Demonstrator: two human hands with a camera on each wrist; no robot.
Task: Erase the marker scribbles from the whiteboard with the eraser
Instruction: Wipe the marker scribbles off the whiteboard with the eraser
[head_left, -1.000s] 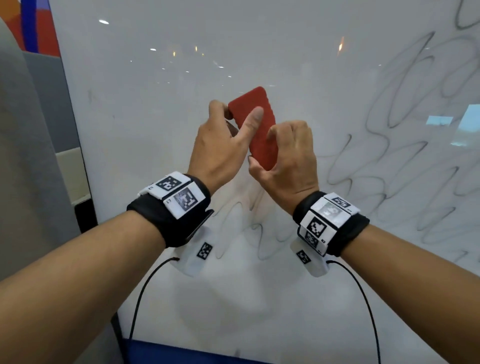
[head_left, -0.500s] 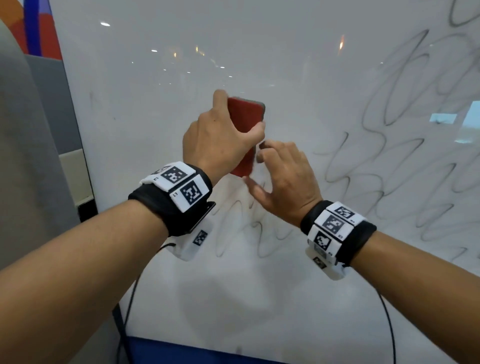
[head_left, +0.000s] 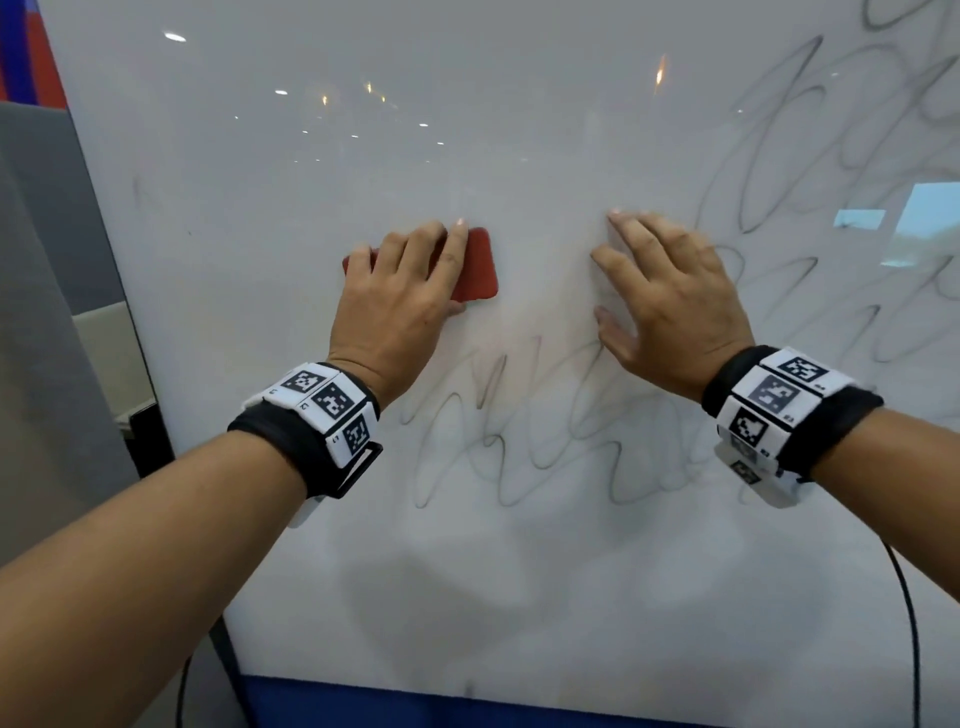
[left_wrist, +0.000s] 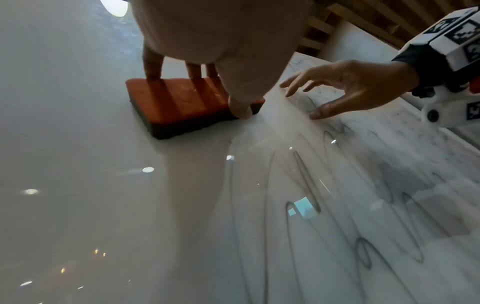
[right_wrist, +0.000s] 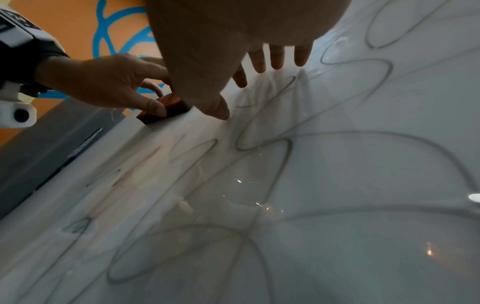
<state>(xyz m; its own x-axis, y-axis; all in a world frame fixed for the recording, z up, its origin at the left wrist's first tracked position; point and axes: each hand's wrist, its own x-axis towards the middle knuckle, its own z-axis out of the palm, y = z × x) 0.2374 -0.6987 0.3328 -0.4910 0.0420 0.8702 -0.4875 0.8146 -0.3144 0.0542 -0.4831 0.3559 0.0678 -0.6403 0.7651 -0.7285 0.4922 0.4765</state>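
Red eraser (head_left: 475, 265) with dark felt underside, flat against the glossy whiteboard (head_left: 260, 208), long side level, upper-left area wiped clean, grey marker scribbles (head_left: 519, 441) looping just below and across the right side, faint smears between

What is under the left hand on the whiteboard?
The red eraser, pressed flat on the whiteboard by the left hand. The board under the eraser is covered, so marks there cannot be seen.

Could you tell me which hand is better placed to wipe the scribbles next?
Left: the left hand already holds the red eraser against the whiteboard, above the scribbles.
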